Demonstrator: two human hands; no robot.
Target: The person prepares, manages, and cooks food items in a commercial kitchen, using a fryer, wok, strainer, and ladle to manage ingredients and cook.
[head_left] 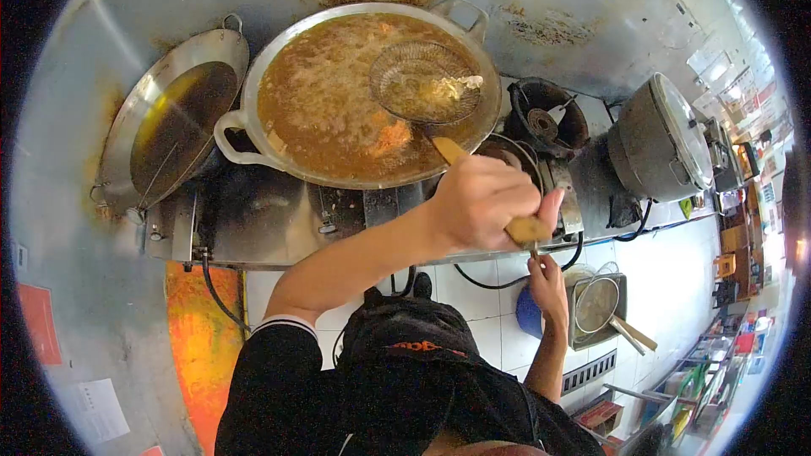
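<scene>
My left hand (490, 201) is wrapped round the wooden handle (449, 150) of a wire skimmer. The skimmer's round mesh (414, 76) lies in the large wok of bubbling oil (317, 101), with a pale fried piece (456, 86) on its right side. Just below the mesh, an orange piece (390, 135) floats in the oil. Lower right, my right hand (547, 280) is closed near the end of the handle, pinching something thin and metallic that I cannot make out.
A second wok (127, 148) with dark oil leans at the left. To the right are a black burner (547, 118) and a large lidded pot (659, 139). On the floor stand a blue bin (529, 312) and a tray (618, 291) with a strainer (596, 304).
</scene>
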